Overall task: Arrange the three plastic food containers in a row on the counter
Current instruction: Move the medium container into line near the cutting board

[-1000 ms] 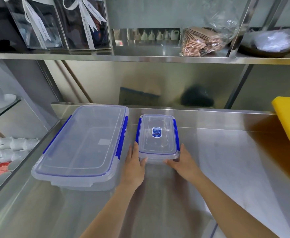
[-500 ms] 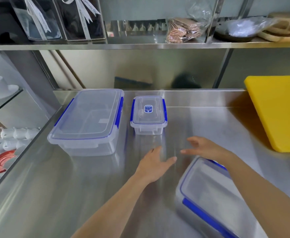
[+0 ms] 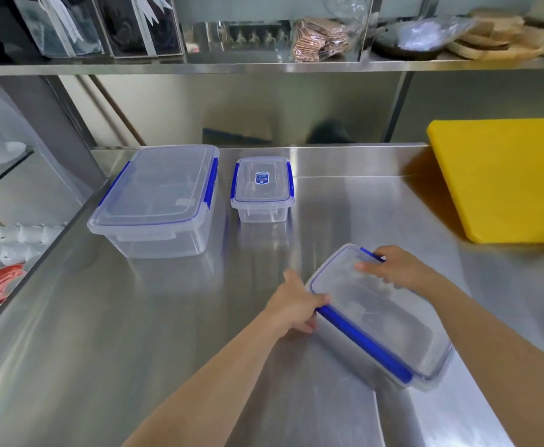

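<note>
Both hands grip a clear rectangular plastic container with blue clips (image 3: 381, 314), lying askew on the near stainless-steel surface (image 3: 135, 317): left hand (image 3: 293, 304) closed on its corner, right hand (image 3: 393, 267) curled over its far edge. A large clear lidded container (image 3: 157, 198) and a small one (image 3: 262, 188) stand side by side, apart, at the rear.

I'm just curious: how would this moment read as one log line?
phase: grasp third container | left hand: on its near-left edge | right hand: on its far edge | large container, small container: placed side by side

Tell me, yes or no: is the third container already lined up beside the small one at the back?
No: the third container sits askew near the front edge, held by the left hand and right hand.
</note>
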